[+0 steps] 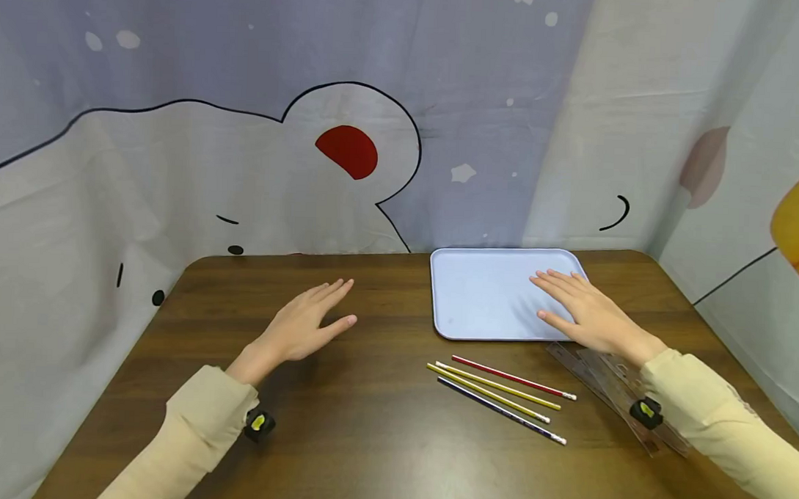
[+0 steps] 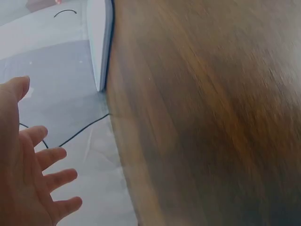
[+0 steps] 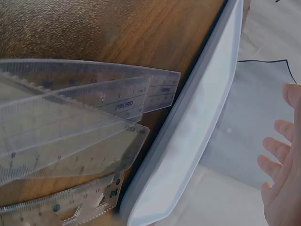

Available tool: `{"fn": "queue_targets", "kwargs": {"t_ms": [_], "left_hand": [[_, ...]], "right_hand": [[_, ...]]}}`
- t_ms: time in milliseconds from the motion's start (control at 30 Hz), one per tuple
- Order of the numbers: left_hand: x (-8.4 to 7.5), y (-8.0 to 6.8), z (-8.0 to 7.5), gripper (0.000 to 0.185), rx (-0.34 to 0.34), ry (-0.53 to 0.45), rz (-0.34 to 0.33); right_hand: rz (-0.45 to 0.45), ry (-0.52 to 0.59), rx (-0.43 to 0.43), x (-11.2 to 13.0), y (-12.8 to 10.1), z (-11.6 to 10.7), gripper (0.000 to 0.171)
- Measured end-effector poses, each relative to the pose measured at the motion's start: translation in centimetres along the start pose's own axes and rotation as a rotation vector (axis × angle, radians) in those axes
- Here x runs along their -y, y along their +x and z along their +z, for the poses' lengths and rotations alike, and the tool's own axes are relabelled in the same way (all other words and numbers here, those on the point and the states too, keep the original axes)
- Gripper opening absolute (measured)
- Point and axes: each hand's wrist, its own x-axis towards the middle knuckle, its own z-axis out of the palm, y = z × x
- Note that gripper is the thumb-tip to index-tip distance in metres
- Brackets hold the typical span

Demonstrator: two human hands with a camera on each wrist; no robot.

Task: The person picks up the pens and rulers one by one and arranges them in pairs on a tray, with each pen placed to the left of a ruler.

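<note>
My left hand hovers over the left half of the table with its fingers straight and nothing in it. In the left wrist view the same hand shows spread fingers. Above the right end of a pale blue tray is my right hand, flat and holding nothing. Several pencils, red, yellow and dark blue, lie side by side in front of the tray. Under my right wrist lie several clear plastic rulers, overlapping and partly hidden by the sleeve. The right wrist view shows these rulers close to the tray's edge.
The brown wooden table has rounded back corners. A printed curtain hangs right behind its back edge and around both sides. The tray stands near the back edge, right of the middle.
</note>
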Motion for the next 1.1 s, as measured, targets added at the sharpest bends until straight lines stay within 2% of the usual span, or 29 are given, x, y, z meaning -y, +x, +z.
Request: {"fn": "queue_targets", "kwargs": {"t_ms": [333, 633, 1100], "left_hand": [[-0.8, 0.9, 0.9, 0.068, 0.038, -0.120, -0.053], [-1.6, 2.0, 1.4, 0.067, 0.040, -0.207, -0.068], [-2.6, 3.8, 2.9, 0.062, 0.025, -0.332, -0.103]], "right_hand": [[-0.041, -0.007, -0.079, 0.1, -0.3, -0.2, 0.052], [-0.053, -0.019, -0.143, -0.4, -0.5, -0.6, 0.051], [-0.057, 0.096, -0.265, -2.1, -0.4, 0.0, 0.046]]}}
